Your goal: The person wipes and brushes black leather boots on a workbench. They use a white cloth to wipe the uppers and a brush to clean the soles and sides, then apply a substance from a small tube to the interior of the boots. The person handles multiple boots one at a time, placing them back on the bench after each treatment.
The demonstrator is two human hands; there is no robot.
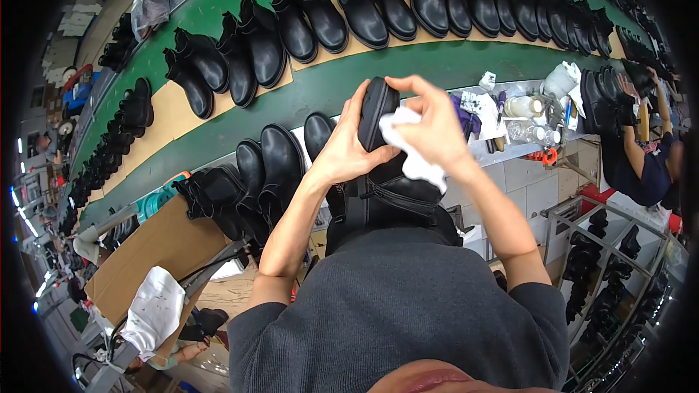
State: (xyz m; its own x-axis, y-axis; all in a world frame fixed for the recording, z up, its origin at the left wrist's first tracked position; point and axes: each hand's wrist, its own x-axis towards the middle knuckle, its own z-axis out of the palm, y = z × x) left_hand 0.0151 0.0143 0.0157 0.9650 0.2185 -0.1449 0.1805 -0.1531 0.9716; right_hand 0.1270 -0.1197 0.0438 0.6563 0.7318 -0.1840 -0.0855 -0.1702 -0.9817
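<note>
A black leather boot (374,108) is held up in front of my chest, toe pointing away. My left hand (340,149) grips it from the left side, fingers near the toe and thumb low across it. Bunched in my right hand (435,125) is a white cloth (416,163), which touches the right side of the boot. The right fingers curl over by the toe. Part of the boot is hidden behind my hands and the cloth. Just left of my left hand, another black boot (317,131) rests on the near bench edge.
Black ankle boots (362,14) line the green conveyor (320,76) on tan boards. More boots (280,153) stand at near left beside a cardboard sheet (153,262). Bottles (524,107) and rags fill a tray at right. Another person (648,160) works at far right, near a metal rack (611,247).
</note>
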